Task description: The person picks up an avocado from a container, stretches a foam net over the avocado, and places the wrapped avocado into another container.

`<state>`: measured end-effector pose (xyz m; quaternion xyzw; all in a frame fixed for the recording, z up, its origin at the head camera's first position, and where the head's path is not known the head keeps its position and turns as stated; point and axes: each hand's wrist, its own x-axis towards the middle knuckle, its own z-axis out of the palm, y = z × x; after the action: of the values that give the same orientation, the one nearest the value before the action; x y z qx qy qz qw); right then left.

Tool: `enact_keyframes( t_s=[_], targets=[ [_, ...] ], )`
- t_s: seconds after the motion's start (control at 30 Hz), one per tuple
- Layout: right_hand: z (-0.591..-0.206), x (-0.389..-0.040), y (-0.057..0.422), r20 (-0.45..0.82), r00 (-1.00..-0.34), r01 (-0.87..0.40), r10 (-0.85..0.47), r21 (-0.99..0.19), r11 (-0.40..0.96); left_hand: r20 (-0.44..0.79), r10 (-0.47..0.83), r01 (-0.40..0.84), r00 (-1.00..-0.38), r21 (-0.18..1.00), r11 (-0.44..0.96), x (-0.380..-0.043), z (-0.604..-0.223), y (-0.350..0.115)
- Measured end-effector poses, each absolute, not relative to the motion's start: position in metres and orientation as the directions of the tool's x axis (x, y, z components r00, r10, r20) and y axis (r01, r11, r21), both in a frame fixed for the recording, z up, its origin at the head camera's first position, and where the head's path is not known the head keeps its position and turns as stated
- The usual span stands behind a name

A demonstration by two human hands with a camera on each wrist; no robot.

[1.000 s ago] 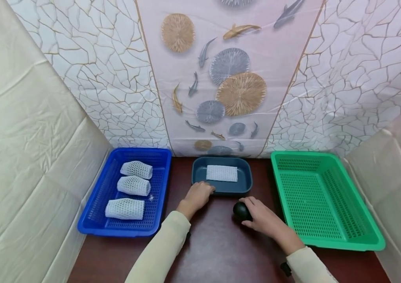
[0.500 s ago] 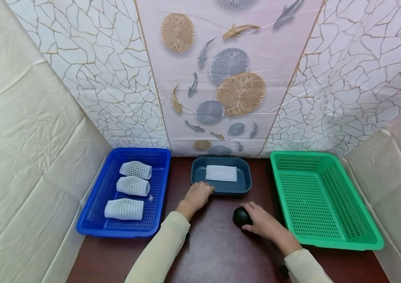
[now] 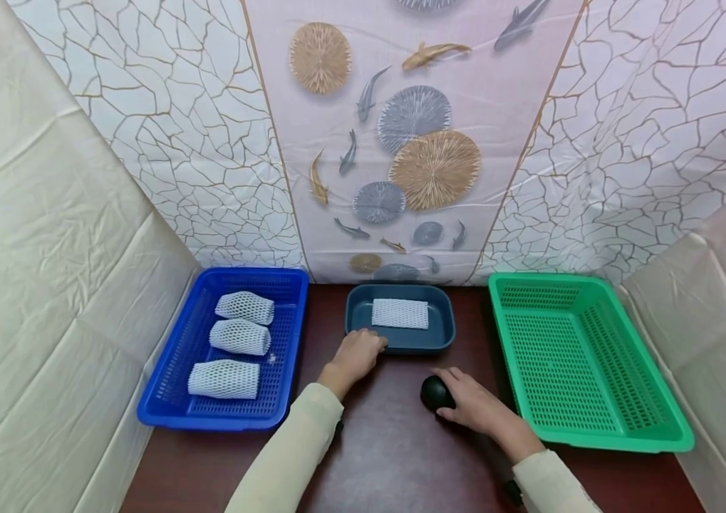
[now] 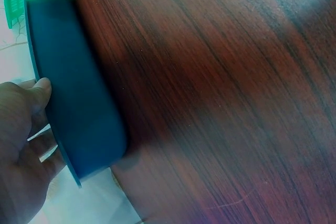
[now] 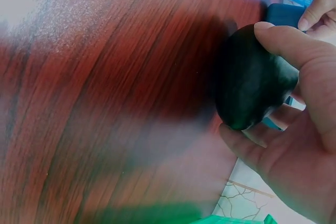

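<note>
My left hand [image 3: 356, 358] pinches the near rim of a dark teal tray [image 4: 79, 87]. In the left wrist view the thumb lies on the tray's outer wall, with the other fingers behind the rim. Inside the tray is a white foam net sleeve [image 3: 400, 313], lying flat. My right hand [image 3: 474, 402] grips a dark green, oval avocado [image 5: 252, 80] between thumb and fingers, to the right of and nearer than the tray. Its outer side faces the table; whether it touches the surface I cannot tell. Fingertips behind the avocado are partly hidden.
A blue basket [image 3: 297, 342] at the left contains three white-netted bundles [image 3: 224, 379]; their contents are hidden. To the right stands a green basket [image 3: 593, 445]. The brown table [image 3: 388, 456] meets a patterned cloth wall [image 3: 337, 242] behind the tray.
My right hand and the avocado have shifted slightly toward me, mostly in the first half second. My left hand keeps its hold on the tray.
</note>
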<state>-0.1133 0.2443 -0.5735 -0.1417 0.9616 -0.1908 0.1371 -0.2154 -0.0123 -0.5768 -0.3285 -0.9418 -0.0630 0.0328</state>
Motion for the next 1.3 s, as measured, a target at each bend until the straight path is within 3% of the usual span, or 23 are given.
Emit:
enact_keyframes(
  t_s=[0.93, 1.3],
  targets=[
    [-0.578, -0.110, 0.247, -0.217, -0.929, -0.177, -0.300, -0.451, 0.875, 0.096, 0.623, 0.630, -0.776, 0.110, 0.768, -0.217, -0.575, -0.011],
    [-0.555, -0.111, 0.249, -0.155, -0.936, -0.215, -0.315, -0.456, 0.864, 0.065, 0.614, 0.617, -0.786, 0.118, 0.778, -0.216, -0.569, -0.010]
  ],
)
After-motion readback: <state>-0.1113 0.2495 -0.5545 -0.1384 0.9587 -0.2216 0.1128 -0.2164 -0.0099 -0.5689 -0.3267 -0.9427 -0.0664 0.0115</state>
